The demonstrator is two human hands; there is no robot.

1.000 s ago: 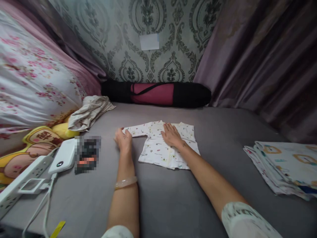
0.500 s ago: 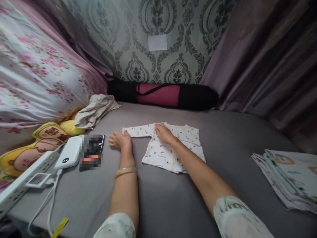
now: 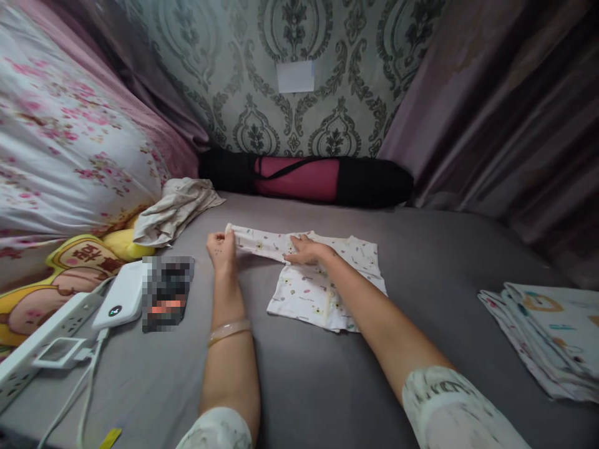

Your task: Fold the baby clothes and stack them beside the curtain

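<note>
A small white printed baby shirt lies flat on the grey bed sheet. My left hand pinches the cuff of its left sleeve and holds it slightly raised. My right hand rests on the shirt where the sleeve meets the body, fingers pressed down on the cloth.
A stack of folded printed cloths lies at the right. At the left are a white power bank, a power strip, a blurred dark object, a crumpled beige cloth and floral bedding. A black-and-pink rolled bag lies against the wall.
My left hand went from lying beside the sleeve end to pinching the cuff and lifting it. My right hand slid left from the shirt's chest to the sleeve's base.
</note>
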